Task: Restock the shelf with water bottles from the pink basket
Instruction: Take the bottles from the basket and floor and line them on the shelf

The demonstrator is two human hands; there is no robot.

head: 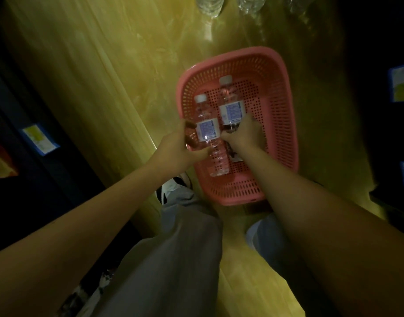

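Note:
A pink basket (279,106) sits on the yellowish floor in front of my legs. Two clear water bottles with white caps and blue-white labels are in it. My left hand (176,147) grips the left bottle (208,131) round its middle, thumb and fingers curled around it. My right hand (242,133) grips the lower part of the right bottle (232,110), whose bottom end is hidden under the hand. Both bottles point their caps away from me.
Several clear bottles (210,5) stand on the floor at the top edge. Dark shelving with blue-edged price tags (39,138) runs along the left, and more tags (401,83) show on the dark right side. My grey trouser legs (173,248) fill the foreground.

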